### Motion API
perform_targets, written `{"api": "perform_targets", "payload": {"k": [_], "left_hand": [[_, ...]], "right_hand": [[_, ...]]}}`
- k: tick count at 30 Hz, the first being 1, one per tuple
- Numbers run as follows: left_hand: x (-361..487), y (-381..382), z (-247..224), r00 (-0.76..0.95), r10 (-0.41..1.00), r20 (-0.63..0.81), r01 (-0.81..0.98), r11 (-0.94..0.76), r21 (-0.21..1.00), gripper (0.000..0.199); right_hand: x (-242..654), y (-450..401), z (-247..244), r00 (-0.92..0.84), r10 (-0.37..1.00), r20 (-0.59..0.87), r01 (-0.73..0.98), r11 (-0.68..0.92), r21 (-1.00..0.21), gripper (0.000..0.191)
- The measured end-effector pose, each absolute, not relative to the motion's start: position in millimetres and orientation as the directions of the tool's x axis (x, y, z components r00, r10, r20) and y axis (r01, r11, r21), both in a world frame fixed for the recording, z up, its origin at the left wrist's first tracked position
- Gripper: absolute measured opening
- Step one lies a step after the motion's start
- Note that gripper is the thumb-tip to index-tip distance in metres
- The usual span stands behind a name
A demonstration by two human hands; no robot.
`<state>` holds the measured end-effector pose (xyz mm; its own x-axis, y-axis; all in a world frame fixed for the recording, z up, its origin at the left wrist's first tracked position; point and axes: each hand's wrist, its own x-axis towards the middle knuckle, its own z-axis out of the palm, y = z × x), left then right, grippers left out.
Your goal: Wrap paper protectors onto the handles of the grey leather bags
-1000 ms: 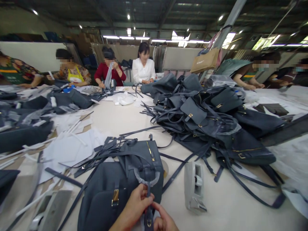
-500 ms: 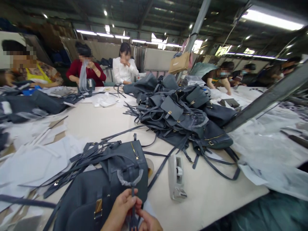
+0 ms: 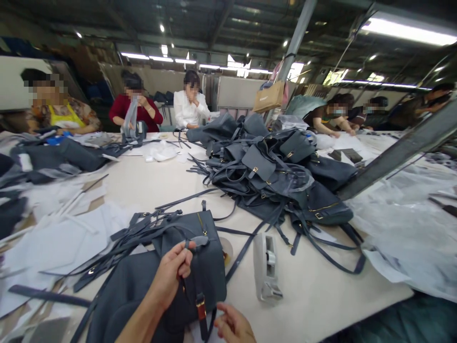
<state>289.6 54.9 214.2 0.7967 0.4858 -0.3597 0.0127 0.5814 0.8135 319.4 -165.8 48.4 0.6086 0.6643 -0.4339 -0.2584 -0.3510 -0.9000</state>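
Observation:
A dark blue-grey leather backpack lies on the table right in front of me, with a short gold zipper on it. My left hand is closed on the backpack's carry handle, which has clear plastic wrapped round it. Below the handle a strap with a gold buckle hangs down over the bag, and brown-orange material shows at the buckle. My right hand is beside the bag's lower right corner, its fingers partly spread with nothing in them.
A grey tape dispenser stands right of the bag. Behind it is a heap of similar backpacks with trailing straps. White paper sheets cover the left side. A slanting metal post crosses the right. Several people sit or stand across the table.
My left hand has moved up from the buckled strap to the handle. My right hand has come off the strap and shifted right. The strap now lies loose over the bag.

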Motion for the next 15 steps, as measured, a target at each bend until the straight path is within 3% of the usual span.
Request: {"api": "perform_targets", "payload": {"k": [4, 8, 10, 15], "left_hand": [[291.8, 65.5, 222.8, 0.801, 0.454, -0.390, 0.038, 0.611, 0.791, 0.042], [278.7, 60.9, 214.4, 0.794, 0.401, -0.457, 0.098, 0.658, 0.746, 0.048], [272.1, 64.4, 214.2, 0.787, 0.405, -0.466, 0.082, 0.679, 0.730, 0.049], [267.3, 85.1, 224.2, 0.759, 0.472, -0.449, 0.000, 0.690, 0.724, 0.043]], "right_hand": [[358.2, -158.6, 68.8, 0.804, 0.542, -0.245, 0.110, -0.540, -0.835, 0.051], [395.8, -137.2, 73.4, 0.769, 0.606, -0.202, 0.454, -0.741, -0.494, 0.055], [409.2, -124.6, 68.6, 0.734, 0.636, -0.239, 0.530, -0.756, -0.384, 0.058], [426.3, -102.8, 53.2, 0.737, 0.637, -0.226, 0.562, -0.763, -0.318, 0.049]]}}
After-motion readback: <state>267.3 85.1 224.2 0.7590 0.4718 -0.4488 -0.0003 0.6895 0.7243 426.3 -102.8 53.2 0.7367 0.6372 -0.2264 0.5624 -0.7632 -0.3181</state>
